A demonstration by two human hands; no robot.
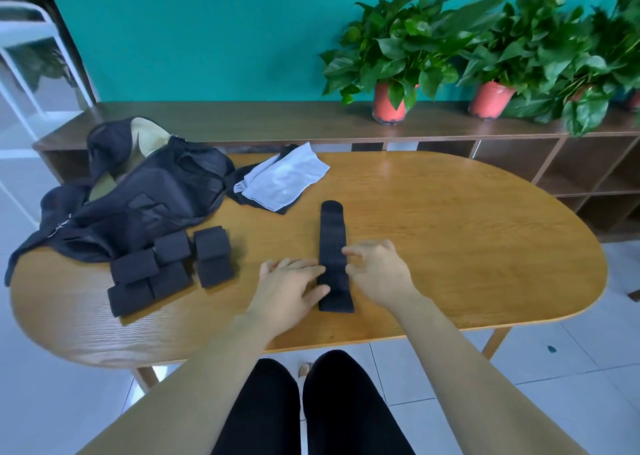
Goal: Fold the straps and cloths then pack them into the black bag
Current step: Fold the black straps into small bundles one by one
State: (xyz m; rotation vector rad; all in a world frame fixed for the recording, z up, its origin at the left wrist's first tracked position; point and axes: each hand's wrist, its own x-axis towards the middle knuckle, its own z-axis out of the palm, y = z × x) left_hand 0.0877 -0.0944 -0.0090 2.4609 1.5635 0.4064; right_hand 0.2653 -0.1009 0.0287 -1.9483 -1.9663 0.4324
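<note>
The oval wooden table point(450, 247) carries everything; the black bag point(156, 198) sprawls unzipped at its far left; just beside it, towards the middle, a pale cloth point(284, 181) lies on a dark cloth point(239, 184); a cluster of folded straps point(166, 267) sits at the bag's near edge; a long strap point(333, 233) lies flat, pointing away; the left grip point(294, 285), fingers straight, rests against its left edge; the right grip point(377, 267), fingers loosely bent and spread, touches its right edge.
</note>
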